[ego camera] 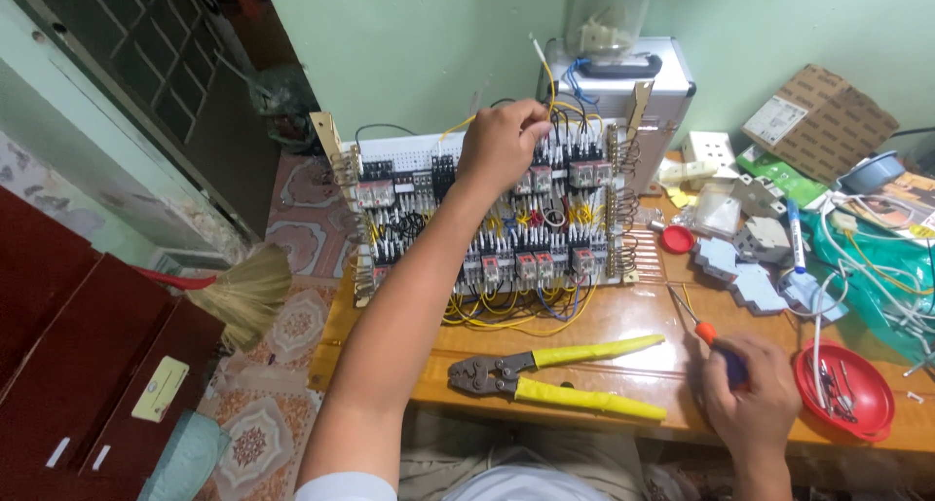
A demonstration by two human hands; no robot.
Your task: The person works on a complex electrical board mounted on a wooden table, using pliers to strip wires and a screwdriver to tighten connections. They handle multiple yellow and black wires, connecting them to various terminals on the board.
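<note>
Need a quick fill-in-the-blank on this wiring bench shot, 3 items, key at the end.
1. The left hand pinches a ____ wire at the top of the relay panel.
2. The right hand grips a ____ with an orange collar.
3. The crimping pliers on the table have ____ handles.

Missing words: yellow; screwdriver; yellow

A home workbench for electrical work: a wired relay panel (487,219) stands on a wooden desk (623,365) with crimping pliers (555,374), beside a broom (243,292) and patterned floor tiles (292,326).
</note>
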